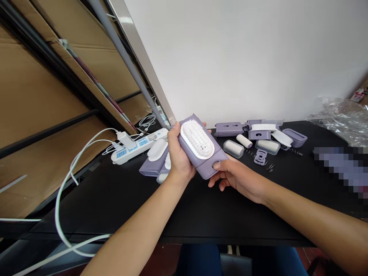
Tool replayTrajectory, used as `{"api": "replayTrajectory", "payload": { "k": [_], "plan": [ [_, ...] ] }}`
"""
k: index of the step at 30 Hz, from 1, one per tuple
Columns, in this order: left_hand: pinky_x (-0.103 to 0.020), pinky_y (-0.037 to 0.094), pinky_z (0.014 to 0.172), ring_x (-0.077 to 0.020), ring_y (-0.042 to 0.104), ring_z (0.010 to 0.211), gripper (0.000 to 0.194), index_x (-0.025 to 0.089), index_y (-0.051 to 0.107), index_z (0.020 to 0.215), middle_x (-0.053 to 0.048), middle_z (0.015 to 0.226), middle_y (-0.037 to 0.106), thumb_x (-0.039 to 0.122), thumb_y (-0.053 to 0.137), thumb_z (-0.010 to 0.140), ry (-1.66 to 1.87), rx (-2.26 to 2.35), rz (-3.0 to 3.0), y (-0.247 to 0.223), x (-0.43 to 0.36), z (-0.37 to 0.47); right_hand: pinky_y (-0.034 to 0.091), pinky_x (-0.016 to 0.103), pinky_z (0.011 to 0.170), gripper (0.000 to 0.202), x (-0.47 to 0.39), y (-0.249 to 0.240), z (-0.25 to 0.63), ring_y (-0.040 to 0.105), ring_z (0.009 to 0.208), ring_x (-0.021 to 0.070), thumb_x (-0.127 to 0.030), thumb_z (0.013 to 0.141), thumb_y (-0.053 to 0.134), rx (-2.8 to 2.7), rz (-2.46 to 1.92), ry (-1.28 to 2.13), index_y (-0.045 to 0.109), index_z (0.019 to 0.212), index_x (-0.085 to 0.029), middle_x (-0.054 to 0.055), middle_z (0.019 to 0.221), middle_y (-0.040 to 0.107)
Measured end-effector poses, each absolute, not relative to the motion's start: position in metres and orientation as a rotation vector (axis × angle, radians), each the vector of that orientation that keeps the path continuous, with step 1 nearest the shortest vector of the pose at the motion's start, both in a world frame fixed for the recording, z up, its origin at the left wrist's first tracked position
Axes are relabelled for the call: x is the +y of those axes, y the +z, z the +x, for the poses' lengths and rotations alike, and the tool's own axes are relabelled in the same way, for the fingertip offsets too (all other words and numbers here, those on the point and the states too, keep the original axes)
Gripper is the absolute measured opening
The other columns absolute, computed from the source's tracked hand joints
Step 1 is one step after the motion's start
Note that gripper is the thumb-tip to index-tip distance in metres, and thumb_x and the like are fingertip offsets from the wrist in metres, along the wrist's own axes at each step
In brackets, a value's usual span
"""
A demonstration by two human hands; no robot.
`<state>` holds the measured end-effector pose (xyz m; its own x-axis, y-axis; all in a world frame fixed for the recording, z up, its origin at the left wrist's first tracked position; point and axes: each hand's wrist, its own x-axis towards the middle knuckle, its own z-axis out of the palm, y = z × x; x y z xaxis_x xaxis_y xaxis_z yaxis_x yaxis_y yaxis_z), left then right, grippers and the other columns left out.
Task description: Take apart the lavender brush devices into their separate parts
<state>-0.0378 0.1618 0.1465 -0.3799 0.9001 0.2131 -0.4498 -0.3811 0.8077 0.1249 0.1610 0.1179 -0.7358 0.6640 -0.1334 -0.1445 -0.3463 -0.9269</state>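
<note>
Holding purple case (205, 169) with white brush (198, 139), tilted above black table (135, 214), in grip of left hand (180, 155) wrapped around its side. Also holding near end with right hand (232, 174), thumb at dark hole (214, 164). On table: power strip (138, 147) to left, rollers (244, 141) to right.

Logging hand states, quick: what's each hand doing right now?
Left hand: closed around the purple-and-white brush unit.
Right hand: thumb at the unit's lower end, fingers partly curled; whether it grips cannot be told.
</note>
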Motion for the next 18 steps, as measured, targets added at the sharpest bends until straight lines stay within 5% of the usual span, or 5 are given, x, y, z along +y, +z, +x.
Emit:
{"api": "replayTrajectory", "payload": {
  "k": [18],
  "plan": [
    [-0.027, 0.058, 0.06, -0.0206, 0.074, 0.069, 0.058, 0.014, 0.077, 0.094, -0.011, 0.082, 0.079, 0.067, 0.053, 0.09, 1.933, 0.813, 0.807, 0.152, 0.163, -0.037, 0.052, 0.024, 0.063, 0.029, 0.149, 0.121, 0.117, 0.074, 0.085, 0.0177, -0.038, 0.091, 0.069, -1.292, -0.708, 2.052, 0.062, 0.113, -0.021, 0.003, 0.099, 0.073]
  ]
}}
